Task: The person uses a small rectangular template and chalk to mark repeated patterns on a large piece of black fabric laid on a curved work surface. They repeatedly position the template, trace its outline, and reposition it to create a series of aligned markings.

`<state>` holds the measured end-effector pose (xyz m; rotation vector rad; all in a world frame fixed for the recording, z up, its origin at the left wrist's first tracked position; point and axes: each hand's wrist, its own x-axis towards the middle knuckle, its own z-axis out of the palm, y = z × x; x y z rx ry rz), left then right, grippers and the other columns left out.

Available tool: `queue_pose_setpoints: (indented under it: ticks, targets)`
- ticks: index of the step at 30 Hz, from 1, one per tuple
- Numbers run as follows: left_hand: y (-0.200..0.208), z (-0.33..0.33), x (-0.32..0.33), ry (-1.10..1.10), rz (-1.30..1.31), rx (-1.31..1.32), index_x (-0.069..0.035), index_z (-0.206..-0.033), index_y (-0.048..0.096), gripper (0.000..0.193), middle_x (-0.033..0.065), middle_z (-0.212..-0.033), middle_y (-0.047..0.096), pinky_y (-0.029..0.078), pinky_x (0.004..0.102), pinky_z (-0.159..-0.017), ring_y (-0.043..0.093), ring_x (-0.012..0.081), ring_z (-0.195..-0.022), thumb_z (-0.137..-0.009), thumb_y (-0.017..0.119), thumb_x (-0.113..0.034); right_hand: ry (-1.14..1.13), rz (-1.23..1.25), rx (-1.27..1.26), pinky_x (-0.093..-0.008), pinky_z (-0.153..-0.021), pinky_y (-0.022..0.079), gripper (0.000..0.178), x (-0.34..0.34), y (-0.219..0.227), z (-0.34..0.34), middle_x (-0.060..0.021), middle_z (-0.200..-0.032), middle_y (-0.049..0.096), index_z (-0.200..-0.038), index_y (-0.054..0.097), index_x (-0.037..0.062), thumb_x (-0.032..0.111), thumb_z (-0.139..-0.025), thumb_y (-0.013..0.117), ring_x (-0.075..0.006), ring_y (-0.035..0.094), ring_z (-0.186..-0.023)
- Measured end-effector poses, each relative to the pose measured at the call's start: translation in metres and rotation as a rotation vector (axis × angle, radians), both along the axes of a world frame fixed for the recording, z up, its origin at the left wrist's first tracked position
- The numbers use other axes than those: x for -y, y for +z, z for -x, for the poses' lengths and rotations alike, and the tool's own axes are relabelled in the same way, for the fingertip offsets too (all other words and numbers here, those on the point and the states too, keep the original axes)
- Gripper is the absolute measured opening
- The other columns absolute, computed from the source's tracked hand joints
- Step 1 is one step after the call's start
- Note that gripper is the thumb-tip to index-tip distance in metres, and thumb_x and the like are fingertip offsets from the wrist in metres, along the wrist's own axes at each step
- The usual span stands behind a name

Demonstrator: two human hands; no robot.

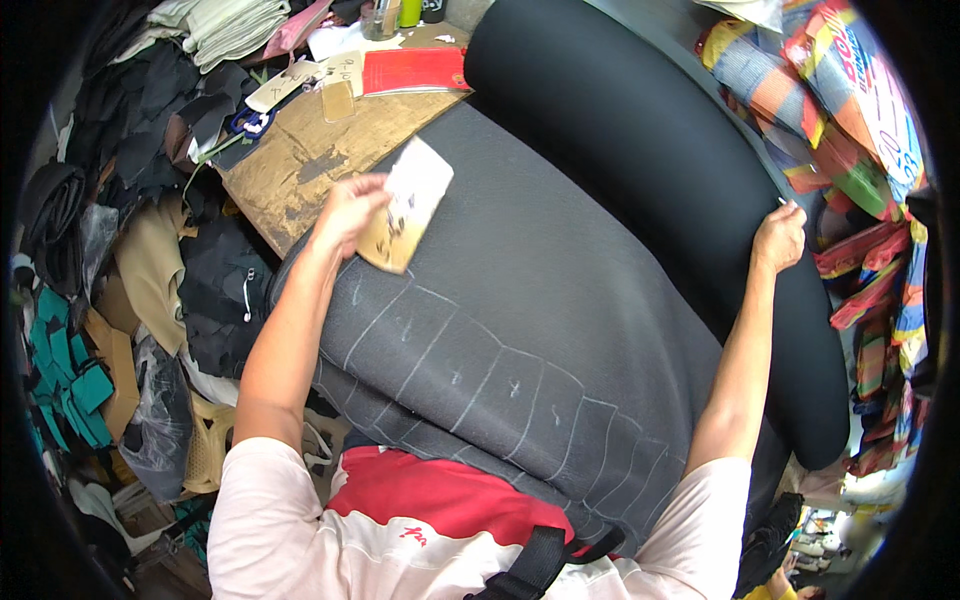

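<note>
While my left grip [352,212] pinches 1 white-and-tan card [418,190] over the line-marked grey fabric [560,250], my right grip [778,242] clasps 1 small white stick [783,202] by 1 black roll [625,140].

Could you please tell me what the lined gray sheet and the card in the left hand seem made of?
Gray sheet: probably fabric, matte; it drapes in soft folds.
Card in the left hand: likely cardboard, looking flat though held at one edge; its bright end leaves the finish open.
</note>
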<state>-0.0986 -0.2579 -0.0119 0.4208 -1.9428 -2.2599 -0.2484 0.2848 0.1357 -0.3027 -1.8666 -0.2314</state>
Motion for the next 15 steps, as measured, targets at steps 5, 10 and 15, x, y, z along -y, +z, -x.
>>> queue_pose_setpoints:
  ticks: [5, 10, 15]
  targets:
    - [0.037, 0.017, -0.007, 0.506, 1.082, -0.361, -0.008, -0.095, 0.070, 0.021, 0.0120, -0.083, 0.062, 0.050, 0.0342, -0.067, 0.062, 0.0247, -0.076, -0.077, 0.066, -0.017, -0.006, -0.050, -0.053, -0.0450, -0.055, 0.049, 0.029, -0.003, -0.013, -0.006, -0.0150, -0.066, 0.063, -0.087, 0.060, 0.0082, 0.034, -0.092, 0.049, -0.0340, 0.062, -0.060]
    - [0.005, -0.001, -0.095, -0.209, 1.438, 0.280, 0.002, -0.137, 0.031, 0.074, 0.0240, -0.140, 0.029, 0.024, 0.0584, -0.102, 0.026, 0.0408, -0.131, -0.085, 0.054, -0.046, 0.108, 0.026, -0.106, -0.0435, -0.055, 0.049, 0.026, 0.023, -0.015, -0.030, -0.0135, -0.070, 0.064, -0.089, 0.061, 0.0064, 0.029, -0.093, 0.049, -0.0328, 0.062, -0.063]
    - [-0.015, 0.003, -0.112, -0.251, 1.368, 0.391, 0.008, -0.142, 0.015, 0.088, 0.0239, -0.151, 0.006, 0.004, 0.0664, -0.105, -0.001, 0.0452, -0.138, -0.089, 0.037, -0.059, 0.675, 0.045, 0.093, -0.0355, -0.061, 0.049, 0.015, 0.117, -0.052, -0.073, -0.0119, -0.080, 0.064, -0.087, 0.064, 0.0031, 0.015, -0.091, 0.055, -0.0268, 0.061, -0.068]
